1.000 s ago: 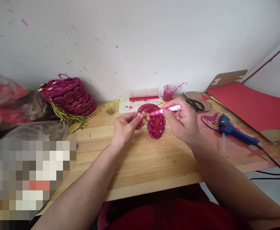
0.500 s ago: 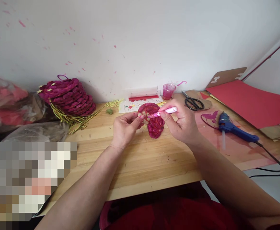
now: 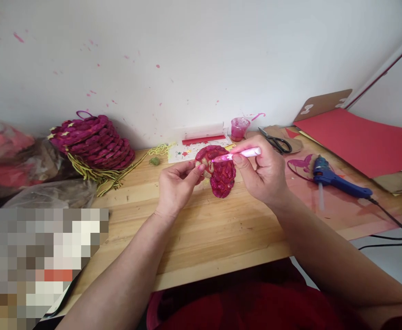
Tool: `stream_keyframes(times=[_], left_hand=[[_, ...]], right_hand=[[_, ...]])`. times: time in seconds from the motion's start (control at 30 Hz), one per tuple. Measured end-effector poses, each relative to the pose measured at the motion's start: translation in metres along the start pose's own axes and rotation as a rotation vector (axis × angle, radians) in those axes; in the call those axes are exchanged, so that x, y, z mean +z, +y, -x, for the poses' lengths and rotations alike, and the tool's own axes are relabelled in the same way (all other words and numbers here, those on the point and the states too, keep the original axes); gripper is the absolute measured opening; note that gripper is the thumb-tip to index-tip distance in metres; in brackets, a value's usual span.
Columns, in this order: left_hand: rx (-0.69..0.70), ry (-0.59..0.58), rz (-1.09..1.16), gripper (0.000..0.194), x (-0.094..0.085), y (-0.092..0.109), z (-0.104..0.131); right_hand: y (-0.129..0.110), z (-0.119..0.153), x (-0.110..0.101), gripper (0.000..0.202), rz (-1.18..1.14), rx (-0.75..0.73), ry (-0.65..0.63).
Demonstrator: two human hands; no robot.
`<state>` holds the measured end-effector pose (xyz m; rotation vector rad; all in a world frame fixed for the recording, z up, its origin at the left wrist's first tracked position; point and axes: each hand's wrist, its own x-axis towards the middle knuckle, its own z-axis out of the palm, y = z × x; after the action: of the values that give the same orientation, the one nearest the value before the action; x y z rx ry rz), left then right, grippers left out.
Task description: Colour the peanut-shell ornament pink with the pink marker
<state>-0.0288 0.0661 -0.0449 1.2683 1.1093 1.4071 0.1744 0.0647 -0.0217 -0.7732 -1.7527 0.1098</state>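
A magenta, bumpy piece [image 3: 222, 178] with small pale gold shapes on its left part is held up over the wooden table. My left hand [image 3: 178, 185] pinches its left edge between thumb and fingers. In my right hand [image 3: 264, 169] is a white pen-like tool [image 3: 251, 152] with a pink-stained front end, gripped between thumb and fingers. Its tip points left, over the upper middle of the magenta piece, close to the gold shapes. Whether the tip touches the surface is too small to tell.
A stack of magenta pieces [image 3: 100, 142] with yellow-green strings stands left, near plastic bags [image 3: 39, 197]. Behind are a star sheet [image 3: 176, 154] and pink cup [image 3: 239, 129]. At right lie black scissors [image 3: 279, 144], a blue glue gun [image 3: 345, 183] with its cord and red sheets [image 3: 362, 140].
The pen-like tool has tilted and its tip has shifted slightly up and left over the magenta piece. My right hand is a little higher. The whole view has shifted slightly.
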Motion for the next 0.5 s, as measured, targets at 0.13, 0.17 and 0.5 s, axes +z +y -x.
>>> stream_keyframes(times=[0.13,0.17,0.5], left_hand=[[0.058,-0.024,-0.034,0.036,0.0019,-0.0003,0.002],[0.072,-0.026,-0.038,0.035,0.0022,-0.0002,0.0024],[0.129,-0.049,-0.063,0.028,0.0013,-0.0029,0.0035]], right_hand=[[0.0007,-0.0007,-0.0004,0.003,0.012,0.021,-0.009],[0.0005,-0.0012,-0.0005,0.003,0.012,0.031,-0.003],[0.0013,-0.0014,0.0005,0.008,-0.086,0.123,0.023]])
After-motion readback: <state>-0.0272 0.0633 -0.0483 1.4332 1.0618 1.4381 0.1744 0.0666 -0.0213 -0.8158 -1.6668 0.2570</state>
